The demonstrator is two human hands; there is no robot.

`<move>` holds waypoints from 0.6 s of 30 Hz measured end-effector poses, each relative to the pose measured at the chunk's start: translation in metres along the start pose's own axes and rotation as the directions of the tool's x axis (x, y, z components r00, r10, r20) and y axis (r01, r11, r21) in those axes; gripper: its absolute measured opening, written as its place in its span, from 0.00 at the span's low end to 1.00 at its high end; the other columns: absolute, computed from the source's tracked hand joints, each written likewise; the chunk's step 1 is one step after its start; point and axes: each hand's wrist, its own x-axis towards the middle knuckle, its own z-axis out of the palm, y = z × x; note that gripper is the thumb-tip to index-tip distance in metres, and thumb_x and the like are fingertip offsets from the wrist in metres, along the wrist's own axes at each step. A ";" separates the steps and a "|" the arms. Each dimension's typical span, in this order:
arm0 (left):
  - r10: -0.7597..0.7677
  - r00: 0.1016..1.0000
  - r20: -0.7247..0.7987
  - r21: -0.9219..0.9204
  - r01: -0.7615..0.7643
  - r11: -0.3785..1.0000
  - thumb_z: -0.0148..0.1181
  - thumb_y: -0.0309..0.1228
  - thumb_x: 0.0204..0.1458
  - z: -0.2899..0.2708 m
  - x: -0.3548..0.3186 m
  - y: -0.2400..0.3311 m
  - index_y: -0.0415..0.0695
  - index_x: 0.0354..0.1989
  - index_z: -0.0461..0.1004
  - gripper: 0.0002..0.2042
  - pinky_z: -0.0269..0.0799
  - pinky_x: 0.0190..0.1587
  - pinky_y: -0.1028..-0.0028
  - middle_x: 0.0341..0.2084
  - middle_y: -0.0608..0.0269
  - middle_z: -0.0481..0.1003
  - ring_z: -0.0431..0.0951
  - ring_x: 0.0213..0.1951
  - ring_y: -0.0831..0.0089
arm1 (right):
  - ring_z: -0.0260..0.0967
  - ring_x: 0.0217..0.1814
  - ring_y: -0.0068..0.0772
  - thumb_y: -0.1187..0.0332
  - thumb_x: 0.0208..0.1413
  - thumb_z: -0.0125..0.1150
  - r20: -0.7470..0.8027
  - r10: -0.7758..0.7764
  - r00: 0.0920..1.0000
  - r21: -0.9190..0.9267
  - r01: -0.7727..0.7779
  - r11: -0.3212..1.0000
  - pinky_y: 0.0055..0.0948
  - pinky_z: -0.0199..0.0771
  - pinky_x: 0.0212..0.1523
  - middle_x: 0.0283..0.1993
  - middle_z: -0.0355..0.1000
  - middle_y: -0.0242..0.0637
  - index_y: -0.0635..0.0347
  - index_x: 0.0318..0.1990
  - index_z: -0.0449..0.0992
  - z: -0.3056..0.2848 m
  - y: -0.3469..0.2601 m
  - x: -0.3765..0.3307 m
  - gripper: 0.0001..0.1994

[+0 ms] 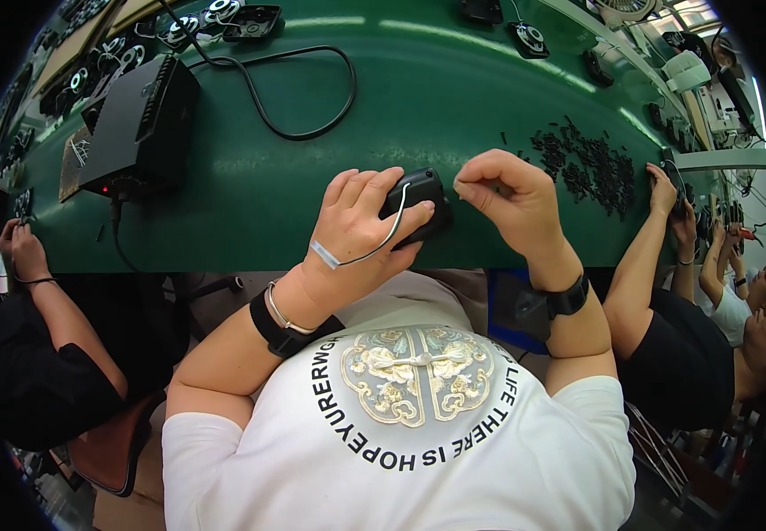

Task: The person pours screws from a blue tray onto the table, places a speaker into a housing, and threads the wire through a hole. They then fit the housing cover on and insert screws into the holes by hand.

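While the left hand (356,226) keeps its grip clamped around the small black plastic housing (418,205) at the near edge of the green desk (250,177), it seems wise to hold that part flat and steady so the pinch can line up cleanly. With its fingertips (464,188) pressed together, the right hand (511,199) hovers just beside the housing; whether they hold one of the tiny black parts from the pile (591,164) cannot be told.
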 end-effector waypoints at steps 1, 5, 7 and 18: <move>0.005 1.000 -0.003 0.003 -0.005 1.000 0.71 0.32 0.33 0.000 0.001 0.000 0.55 0.46 0.77 0.25 0.62 0.57 0.55 0.51 0.48 0.70 0.71 0.50 0.53 | 0.70 0.31 0.20 0.79 0.51 0.67 0.000 0.010 1.000 -0.001 -0.010 1.000 0.20 0.72 0.30 0.34 0.74 0.31 0.65 0.36 0.78 0.003 0.001 -0.010 0.06; 0.008 1.000 -0.012 0.013 -0.008 1.000 0.71 0.32 0.33 0.000 0.001 -0.001 0.56 0.47 0.77 0.25 0.62 0.57 0.55 0.51 0.48 0.70 0.71 0.50 0.53 | 0.70 0.33 0.24 0.81 0.48 0.68 -0.053 -0.183 0.982 -0.187 0.170 0.967 0.21 0.71 0.30 0.35 0.73 0.34 0.64 0.36 0.78 0.013 0.006 -0.031 0.08; 0.012 1.000 -0.015 0.018 -0.011 1.000 0.71 0.32 0.33 0.001 0.001 -0.001 0.56 0.47 0.77 0.25 0.62 0.57 0.55 0.51 0.48 0.70 0.71 0.50 0.53 | 0.70 0.32 0.27 0.81 0.47 0.69 -0.043 -0.222 0.974 -0.240 0.205 0.949 0.23 0.70 0.30 0.33 0.72 0.35 0.63 0.36 0.78 0.018 0.010 -0.035 0.08; 0.039 0.998 -0.040 0.036 -0.037 0.999 0.71 0.31 0.32 0.004 0.002 -0.002 0.56 0.47 0.77 0.26 0.63 0.56 0.55 0.50 0.47 0.71 0.72 0.49 0.52 | 0.71 0.31 0.30 0.79 0.47 0.69 -0.076 -0.384 0.920 -0.500 0.299 0.813 0.25 0.71 0.30 0.33 0.73 0.37 0.63 0.36 0.79 0.013 0.007 -0.035 0.09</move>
